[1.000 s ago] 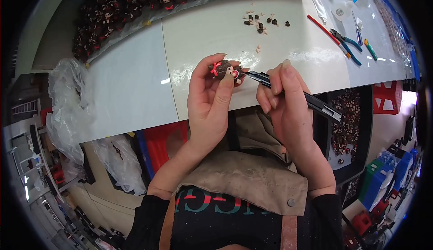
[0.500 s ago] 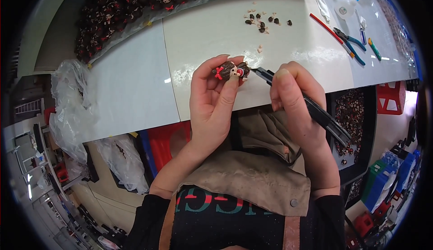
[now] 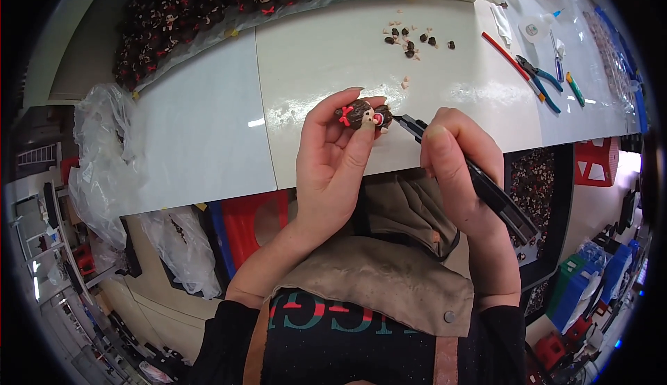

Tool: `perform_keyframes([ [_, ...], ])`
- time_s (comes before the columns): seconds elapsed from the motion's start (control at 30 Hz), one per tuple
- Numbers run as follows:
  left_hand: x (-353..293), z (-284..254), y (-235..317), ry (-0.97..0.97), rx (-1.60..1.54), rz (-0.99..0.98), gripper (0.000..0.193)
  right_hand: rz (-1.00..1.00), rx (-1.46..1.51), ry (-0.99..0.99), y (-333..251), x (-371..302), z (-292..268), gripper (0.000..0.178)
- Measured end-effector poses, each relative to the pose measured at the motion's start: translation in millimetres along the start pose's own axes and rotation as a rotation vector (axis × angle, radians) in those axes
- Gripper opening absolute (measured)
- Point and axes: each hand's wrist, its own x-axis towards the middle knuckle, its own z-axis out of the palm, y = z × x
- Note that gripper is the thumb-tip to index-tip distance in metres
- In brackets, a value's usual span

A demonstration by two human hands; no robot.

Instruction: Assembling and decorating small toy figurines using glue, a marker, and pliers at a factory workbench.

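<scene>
My left hand pinches a small brown figurine between thumb and fingers, above the table's front edge. The figurine has a pale face and a red bow, and it lies sideways with the bow toward the left. My right hand is wrapped round a black utility knife with its tip pointing up and left. The blade tip is at the figurine's right end; whether it touches cannot be made out. Past my hands, small dark brown and pale pieces lie scattered on the white table.
Many similar brown figurines fill the back left on a plastic sheet. Pliers, a red stick, a green-handled tool and a squeeze bottle lie at right. Below the table edge are a dark tray and clear plastic bags.
The view has shifted slightly, so the table and its contents sit a little farther right. My hands keep the same grip, with the knife tip still at the figurine's right end.
</scene>
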Motion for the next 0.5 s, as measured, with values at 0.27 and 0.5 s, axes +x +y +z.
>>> perform_keyframes([
  [0.27,0,2,0,0.005,-0.002,0.013,0.033,-0.003,-0.052,-0.005,-1,0,4,0.027],
  [0.5,-2,2,-3,0.028,0.008,0.027,0.033,0.202,0.267,0.111,-2,-2,15,0.034],
])
